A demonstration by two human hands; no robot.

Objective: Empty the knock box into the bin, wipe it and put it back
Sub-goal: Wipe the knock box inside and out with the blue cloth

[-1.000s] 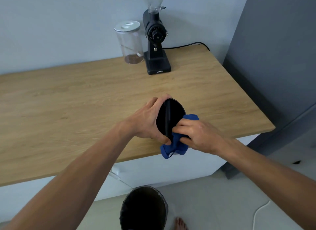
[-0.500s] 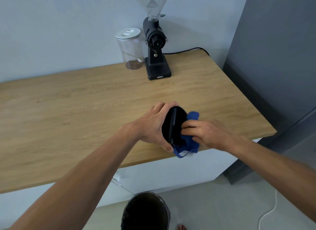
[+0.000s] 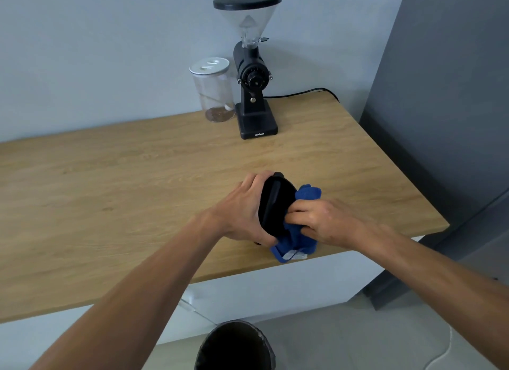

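Note:
The black round knock box (image 3: pixel 275 204) is tilted on its side above the front edge of the wooden counter (image 3: pixel 110 199), its mouth facing right, its knock bar visible across the opening. My left hand (image 3: pixel 245 212) grips its outer wall from the left. My right hand (image 3: pixel 322 223) presses a blue cloth (image 3: pixel 300 240) into the opening; part of the cloth sticks out above and hangs below the box. The dark bin (image 3: pixel 234 347) stands on the floor below, at the bottom edge of the view.
A black coffee grinder (image 3: pixel 253 94) with a clear hopper stands at the back of the counter, its cable running right. A clear jar (image 3: pixel 213 91) with a white lid stands beside it on the left. A grey cabinet (image 3: pixel 440 121) borders the counter's right side.
The box has turned further onto its side, mouth more to the right. My right hand with the cloth has shifted up along the opening. The view has tilted upward.

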